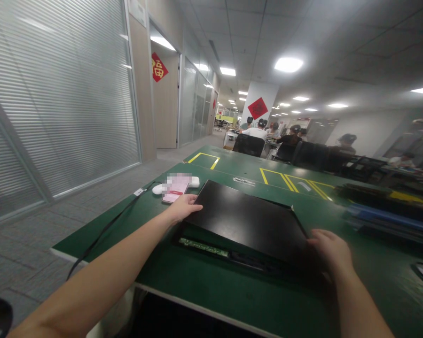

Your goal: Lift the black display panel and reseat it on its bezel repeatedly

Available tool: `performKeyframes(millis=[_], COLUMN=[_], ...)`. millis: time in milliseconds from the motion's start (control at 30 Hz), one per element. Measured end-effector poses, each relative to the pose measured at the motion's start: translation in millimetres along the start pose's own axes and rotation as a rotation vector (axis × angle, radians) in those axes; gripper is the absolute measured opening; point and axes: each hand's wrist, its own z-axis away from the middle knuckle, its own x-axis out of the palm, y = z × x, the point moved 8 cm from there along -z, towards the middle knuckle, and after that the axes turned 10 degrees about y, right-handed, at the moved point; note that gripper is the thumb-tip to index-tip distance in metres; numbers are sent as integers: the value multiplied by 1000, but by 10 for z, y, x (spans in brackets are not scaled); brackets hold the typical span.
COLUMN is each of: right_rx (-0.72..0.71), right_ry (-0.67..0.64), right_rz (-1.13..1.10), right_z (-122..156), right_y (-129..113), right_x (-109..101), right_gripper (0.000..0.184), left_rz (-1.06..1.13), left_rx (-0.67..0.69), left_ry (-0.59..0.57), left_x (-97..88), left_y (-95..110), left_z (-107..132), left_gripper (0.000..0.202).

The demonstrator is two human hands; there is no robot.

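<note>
Between my two hands is a flat black display panel, tilted slightly over the green table. My left hand grips its left edge, with the thumb lying over the top face. At the opposite edge, my right hand is closed on the panel's side; its lower fingers are blurred and partly hidden. Below the panel's near edge shows a narrow green circuit board strip with a dark strip beside it. Whether that strip is joined to the panel I cannot tell.
A phone leans on a white object near my left hand. A black cable runs over the left table edge. Stacked flat panels lie at right. Yellow tape marks the table's far part. People sit beyond.
</note>
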Motion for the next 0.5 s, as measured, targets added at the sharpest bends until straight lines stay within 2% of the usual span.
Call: performKeyframes(millis=[367, 500], right_rx=[-65, -102], right_ry=[-3, 2], right_rz=[224, 266], right_z=[15, 22], right_y=[-82, -119], right_x=[-16, 0], right_gripper=[36, 37], left_rz=[-52, -97], left_rx=[-5, 22], left_ry=[-17, 3], left_x=[-12, -25], left_y=[-84, -89], left_z=[-79, -103], left_gripper=[44, 39])
